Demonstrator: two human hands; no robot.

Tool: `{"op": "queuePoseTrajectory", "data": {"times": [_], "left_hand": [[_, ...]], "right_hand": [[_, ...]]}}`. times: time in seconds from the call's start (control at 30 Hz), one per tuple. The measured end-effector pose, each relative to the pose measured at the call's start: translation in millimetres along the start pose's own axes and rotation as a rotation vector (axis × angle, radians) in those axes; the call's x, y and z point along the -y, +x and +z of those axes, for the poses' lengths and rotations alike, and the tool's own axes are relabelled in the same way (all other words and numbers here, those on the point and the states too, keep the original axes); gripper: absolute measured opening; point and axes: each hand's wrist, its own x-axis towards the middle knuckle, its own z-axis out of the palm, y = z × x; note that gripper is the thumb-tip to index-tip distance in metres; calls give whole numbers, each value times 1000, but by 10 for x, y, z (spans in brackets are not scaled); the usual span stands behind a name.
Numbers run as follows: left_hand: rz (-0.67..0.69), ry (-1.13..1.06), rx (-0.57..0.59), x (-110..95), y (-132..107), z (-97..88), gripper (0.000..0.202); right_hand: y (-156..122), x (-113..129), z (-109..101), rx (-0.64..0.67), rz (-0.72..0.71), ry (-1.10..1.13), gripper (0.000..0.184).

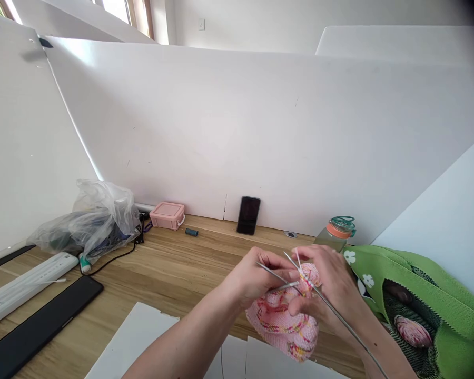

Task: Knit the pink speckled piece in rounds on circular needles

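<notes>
A pink knitted piece [278, 323] with yellow and dark pink flecks hangs between my two hands, above the table. Metal knitting needles [339, 316] run through its upper edge, and their tips cross between the hands. My left hand [263, 271] is closed on a needle and the edge of the knitting. On the other side, my right hand [327, 276] curls around the long needle, its thumb beneath the work. A strand of pink yarn [298, 257] rises by its index finger. A ball of pink yarn [311, 272] shows just behind the needle tips.
A green bag [418, 263] at the right holds another pink yarn ball [413, 331]. Behind it stands a bottle [335, 231]. A phone [248, 215] leans on the partition. Leftward are a pink box [168, 215], a plastic bag [98, 221] and a power strip [27, 287]. White sheets [138, 337] lie in front.
</notes>
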Motion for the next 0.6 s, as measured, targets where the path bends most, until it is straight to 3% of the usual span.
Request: {"op": "queuePoseTrajectory", "data": {"times": [0.07,0.1,0.17,0.23,0.3,0.47,0.6], "left_hand": [[-37,-15,26,23,-10,50,30],[-52,-32,26,29,-11,69,30],[-46,-60,-19,25,-6,79,30],[-2,-80,-73,1,8,46,30],[51,-117,-93,-34,25,-18,29],[20,-241,-69,-101,49,-146,34],[53,-217,-156,-103,48,-125,32]], "right_hand": [[14,-2,43,114,-4,106,79],[19,-4,56,105,-32,119,81],[30,-12,60,-43,-117,67,77],[39,-19,38,-225,-185,17,53],[42,-25,5,-269,-182,74,24],[-1,-47,-87,-90,-56,360,28],[-30,-52,-154,1,-32,283,28]]}}
